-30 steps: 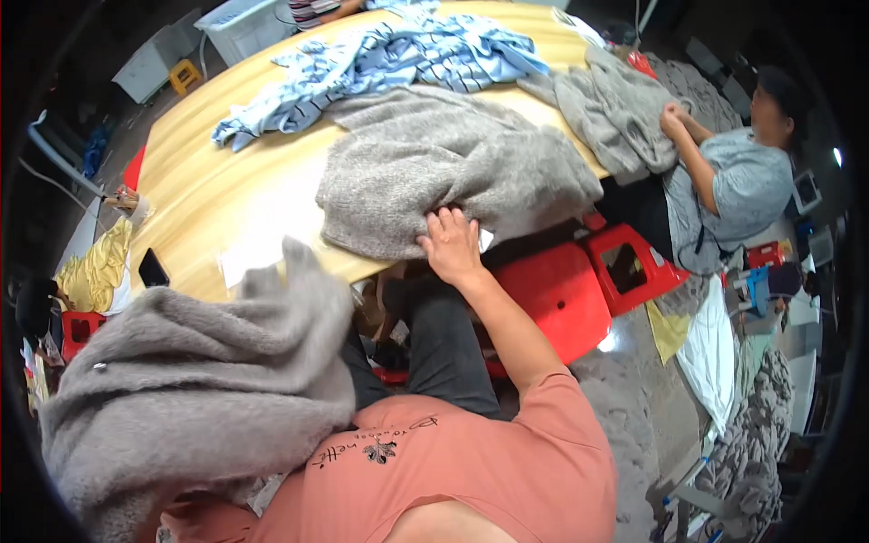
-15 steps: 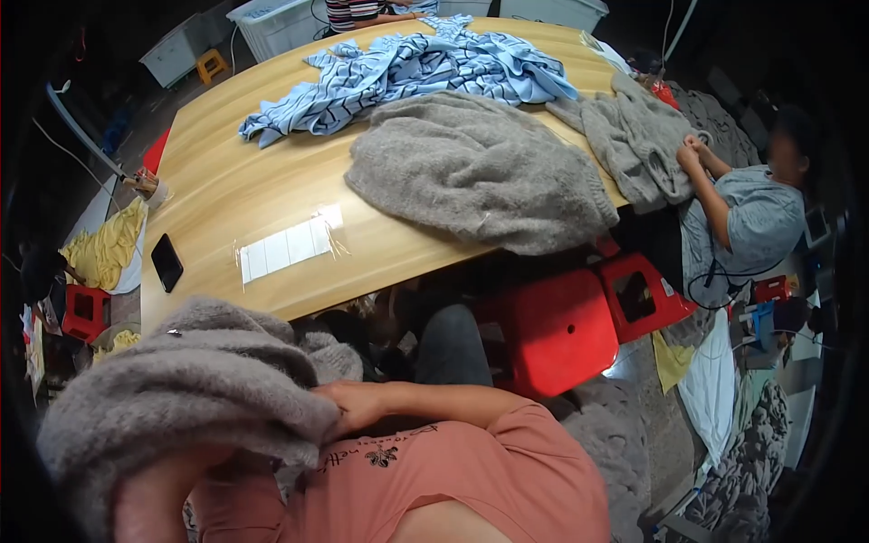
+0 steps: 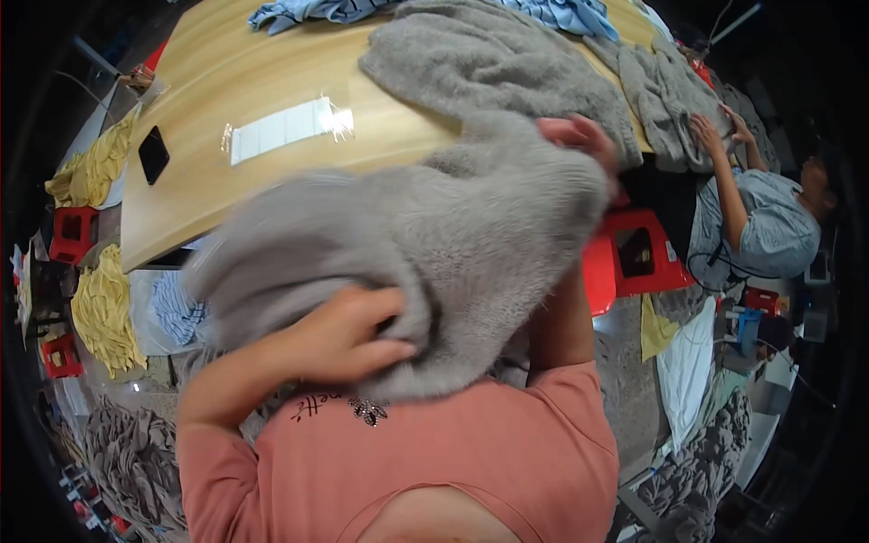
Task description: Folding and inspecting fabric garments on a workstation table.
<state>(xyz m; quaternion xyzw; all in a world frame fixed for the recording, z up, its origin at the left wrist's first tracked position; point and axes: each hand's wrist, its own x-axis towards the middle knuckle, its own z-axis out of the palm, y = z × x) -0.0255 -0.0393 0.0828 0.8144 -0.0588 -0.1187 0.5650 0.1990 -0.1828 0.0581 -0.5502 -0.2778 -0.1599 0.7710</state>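
Observation:
A fuzzy grey knitted garment [image 3: 489, 235] hangs bunched in front of my chest, over the near table edge, partly blurred by motion. My left hand [image 3: 348, 335] grips its near side, thumb and fingers closed round a fold. At the garment's far right end is my right hand [image 3: 584, 140], its forearm passing behind the cloth. Those fingers are smeared and partly covered, so I cannot tell whether they hold the fabric. Just beyond, a second grey knitted garment [image 3: 498, 63] lies heaped on the table [image 3: 195, 118].
Clear plastic with white slips [image 3: 281, 131] and a black phone [image 3: 154, 154] lie on the table, blue striped cloth [image 3: 326, 11] at its far side. Red stools [image 3: 647, 258] stand right, beside a person [image 3: 760, 217] handling grey knitwear. Yellow cloth [image 3: 109, 308] is piled left.
The grey garment has swung from my left side to the middle. My right hand has moved away and rightward; my left hand has come out from under the cloth. The view has tilted down.

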